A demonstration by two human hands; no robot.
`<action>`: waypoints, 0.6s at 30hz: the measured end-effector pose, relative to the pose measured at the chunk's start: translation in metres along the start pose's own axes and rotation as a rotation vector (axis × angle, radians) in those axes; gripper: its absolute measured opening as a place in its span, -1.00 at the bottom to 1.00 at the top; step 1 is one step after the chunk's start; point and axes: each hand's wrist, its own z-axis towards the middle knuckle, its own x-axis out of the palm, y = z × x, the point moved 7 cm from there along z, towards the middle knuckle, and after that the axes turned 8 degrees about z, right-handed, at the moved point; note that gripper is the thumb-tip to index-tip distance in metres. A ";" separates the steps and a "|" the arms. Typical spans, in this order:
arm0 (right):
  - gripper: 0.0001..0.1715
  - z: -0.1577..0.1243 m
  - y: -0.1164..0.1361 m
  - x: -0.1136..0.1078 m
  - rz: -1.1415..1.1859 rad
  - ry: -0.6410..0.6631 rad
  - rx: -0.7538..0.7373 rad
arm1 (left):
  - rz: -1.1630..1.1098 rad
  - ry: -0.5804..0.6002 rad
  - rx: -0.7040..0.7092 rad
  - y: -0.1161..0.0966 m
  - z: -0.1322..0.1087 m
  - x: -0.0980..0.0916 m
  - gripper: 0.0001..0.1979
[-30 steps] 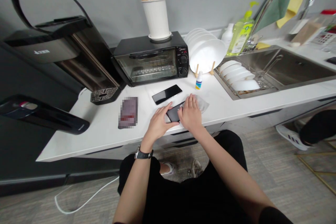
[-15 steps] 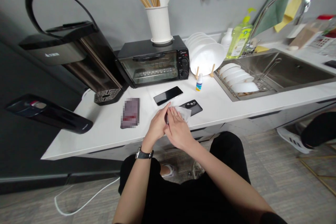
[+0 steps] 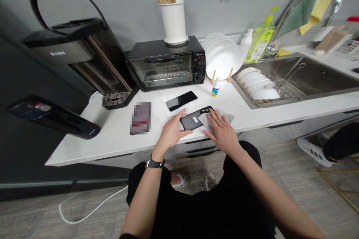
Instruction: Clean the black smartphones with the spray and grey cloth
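On the counter's front part lies a dark grey phone case (image 3: 190,121) with camera openings at its right end and a small white label. My left hand (image 3: 171,130) grips its left end, thumb on the near edge and fingers on the far edge. My right hand (image 3: 223,132) presses a thin whitish wipe (image 3: 228,117) onto the case's right end, fingers fairly straight over it. Behind the case, a phone (image 3: 181,101) rests with its black screen up. A small white bottle (image 3: 215,87) with a blue and yellow label stands further right.
A blurred-out purplish item (image 3: 140,118) and a dark flask (image 3: 56,117) are on the left. At the back are a water dispenser (image 3: 92,59), a toaster oven (image 3: 168,69) and white plates (image 3: 226,61). The sink (image 3: 314,73) holds white bowls (image 3: 259,86).
My hands have moved apart: the right went right with the wipe onto the case's camera end, the left now holds the other end. More of the case shows. The view shifted slightly.
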 end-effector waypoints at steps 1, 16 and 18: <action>-0.19 0.001 -0.004 0.000 -0.015 -0.008 0.018 | 0.000 -0.001 0.003 -0.001 0.000 0.000 -0.03; 0.06 0.059 0.044 0.038 -0.026 -0.077 0.196 | -0.008 -0.007 -0.007 -0.001 0.002 0.000 -0.12; -0.04 0.064 0.062 0.047 0.018 -0.044 0.172 | -0.022 -0.016 0.000 0.002 0.002 0.001 -0.19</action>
